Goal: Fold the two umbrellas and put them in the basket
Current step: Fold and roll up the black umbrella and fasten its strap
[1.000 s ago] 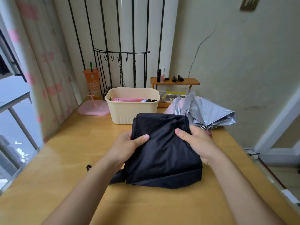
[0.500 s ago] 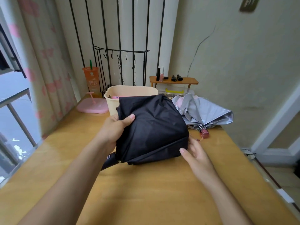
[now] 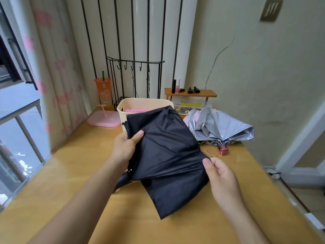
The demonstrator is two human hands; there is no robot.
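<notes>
Right hand (image 3: 222, 178) pinches the fabric's edge; left hand (image 3: 125, 147) curls round the black umbrella (image 3: 167, 150), held over the table (image 3: 73, 164) just before the basket (image 3: 120, 111). I'd pull each panel taut, wrapping them all one way.

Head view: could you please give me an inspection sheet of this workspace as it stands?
Surface: glossy wooden table.
Job's things: black umbrella partly folded, in both hands; silver umbrella collapsed but loose, at right rear; basket behind, pink item inside.
Clutter: pink tray, orange cup, wire rack, small shelf with cosmetics.
Grips: left hand grips the black umbrella's upper left; right hand pinches its right edge.
Cables: thin cord on the floor, right.
Surroundings: curtain and window left, cracked wall right.
</notes>
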